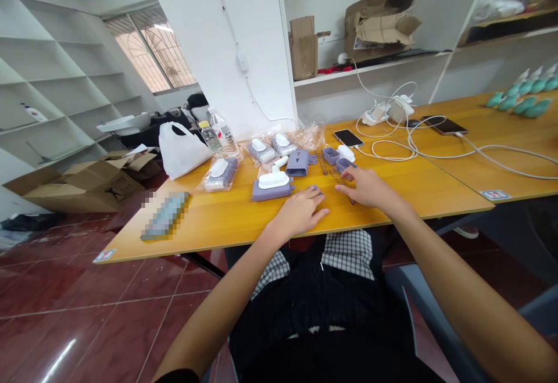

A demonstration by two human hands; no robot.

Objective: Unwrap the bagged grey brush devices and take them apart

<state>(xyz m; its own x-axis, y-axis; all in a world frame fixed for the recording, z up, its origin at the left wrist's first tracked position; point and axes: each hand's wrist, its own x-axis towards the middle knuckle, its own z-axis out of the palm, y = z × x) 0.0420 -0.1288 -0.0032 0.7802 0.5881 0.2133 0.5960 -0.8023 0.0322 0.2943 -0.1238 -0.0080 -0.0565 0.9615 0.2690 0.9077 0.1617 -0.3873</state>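
Lavender plastic case point(272, 188) is lying on the yellow wooden tabletop point(209, 220), just beside the left hand point(300, 211), which is resting with fingers spread. The right hand point(364, 188) is spread likewise, nearest a small lavender tray point(344, 165). Plastic-bagged lavender units point(220, 174) and a smartphone point(347, 138) are lying beyond, apart from both hands.

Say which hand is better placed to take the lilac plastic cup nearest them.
Probably the right hand: its fingers almost reach the lilac plastic cup, while the left hand lies farther off.

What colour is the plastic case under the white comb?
The case is lavender purple, shown best in the head view.
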